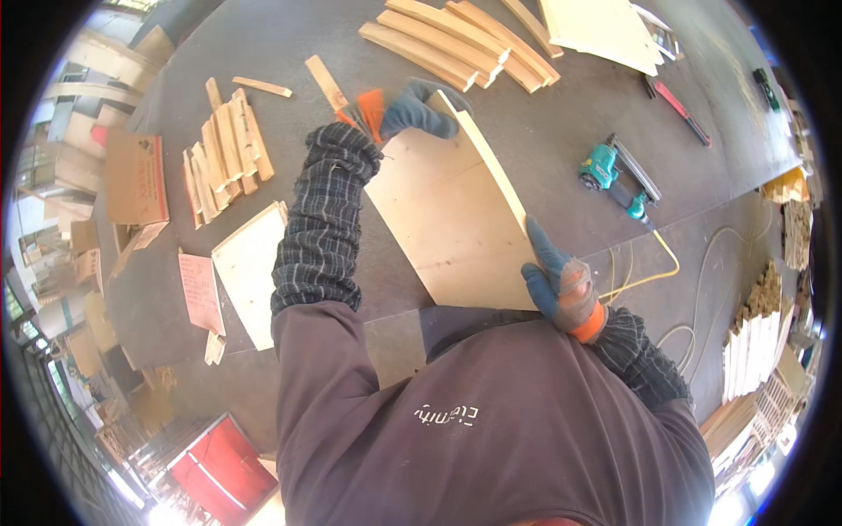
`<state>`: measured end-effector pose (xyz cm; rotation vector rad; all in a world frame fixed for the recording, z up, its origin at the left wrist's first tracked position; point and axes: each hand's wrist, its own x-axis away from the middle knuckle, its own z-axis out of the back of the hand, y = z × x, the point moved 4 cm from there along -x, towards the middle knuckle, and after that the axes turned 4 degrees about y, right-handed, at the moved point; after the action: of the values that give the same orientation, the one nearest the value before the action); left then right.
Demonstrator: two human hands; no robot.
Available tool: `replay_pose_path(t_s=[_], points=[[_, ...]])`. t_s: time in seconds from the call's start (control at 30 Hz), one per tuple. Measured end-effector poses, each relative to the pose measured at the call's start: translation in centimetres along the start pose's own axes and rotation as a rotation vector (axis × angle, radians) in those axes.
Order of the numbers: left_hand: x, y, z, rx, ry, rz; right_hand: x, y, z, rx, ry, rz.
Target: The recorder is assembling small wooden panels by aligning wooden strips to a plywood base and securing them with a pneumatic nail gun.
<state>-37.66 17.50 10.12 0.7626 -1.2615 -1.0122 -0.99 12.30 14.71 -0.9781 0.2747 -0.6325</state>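
A pale plywood panel lies in front of my body, its near edge against my waist. Along its right side runs a narrow wooden strip standing on edge. At the far corner, my left hand, in a blue and orange work glove, is closed around the panel and the strip's end. My right hand, gloved alike, grips the near right corner, its thumb over the panel and its fingers along the strip's outer side. Part of the left hand's grip is hidden behind the wood.
A teal nail gun with a yellow hose lies on the dark table to the right. Beyond it is a red-handled hammer. Wooden strips lie at the back, more strips at the left, near a cardboard box.
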Motion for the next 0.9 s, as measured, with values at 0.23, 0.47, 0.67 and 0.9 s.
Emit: replay_pose_path(t_s=[0.23,0.47,0.67,0.9], points=[[1.7,0.8,0.2,0.012,0.041,-0.014,-0.2,0.7,-0.1,-0.061,-0.004,0.013],[1.2,-1.3,1.1,0.058,0.03,0.066,-0.3,0.3,0.5,-0.094,-0.083,0.006],[1.1,-2.5,1.5,0.105,0.031,0.007,-0.3,1.2,1.3,-0.247,-0.167,-0.086],[1.3,-1.4,1.0,0.175,-0.107,-0.038,0.5,3.5,0.2,-0.832,-0.322,-0.419]])
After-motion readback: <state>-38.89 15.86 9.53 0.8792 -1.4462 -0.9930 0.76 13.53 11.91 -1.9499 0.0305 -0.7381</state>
